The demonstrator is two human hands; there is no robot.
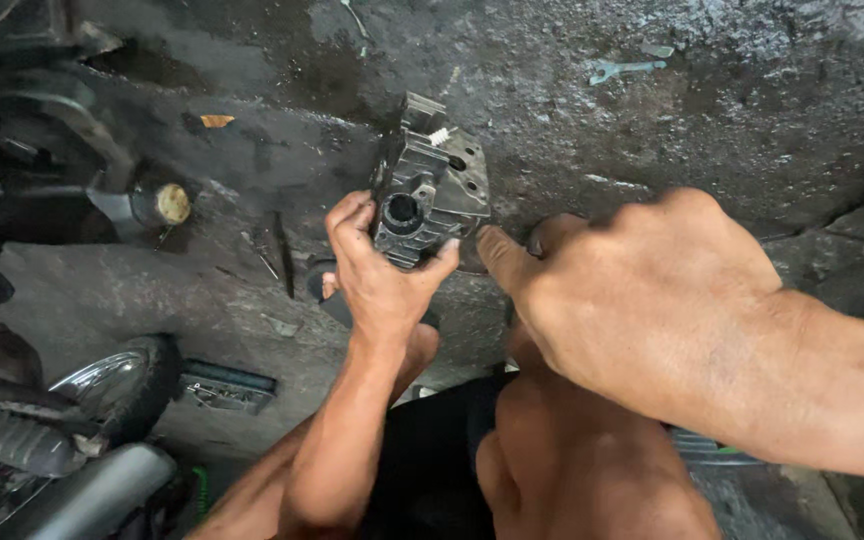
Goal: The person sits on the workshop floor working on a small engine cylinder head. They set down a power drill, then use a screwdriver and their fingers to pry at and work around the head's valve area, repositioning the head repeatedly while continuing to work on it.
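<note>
**Grey engine casting held up over a stained concrete floor**

The left hand [377,270] is closed around the lower part of a grey metal engine casting [430,185], thumb on its right side and fingers wrapped around its left edge, lifting it clear of the floor. The casting is blocky and dull silver-grey, darkened with grime. Its near face has a round bore ringed by a raised collar, with ribbed, finned surfaces above and a flat flange on the right pierced by a dark hole. A small pale threaded stud stands out near the top.

The right hand [642,300] comes in from the right, large and slightly blurred. Its thumb points at the casting's lower right edge and lies just beside it; whether it touches is unclear, and its fingers curl under out of sight, so what they hold cannot be told.

Below the hands are the person's bare knees. The concrete floor [752,110] is dark, oily and wet in patches. A small spanner [620,69] lies on it well beyond the casting. At the left stand motorcycle parts [102,400], with a chrome curve and a grey exhaust pipe.
</note>
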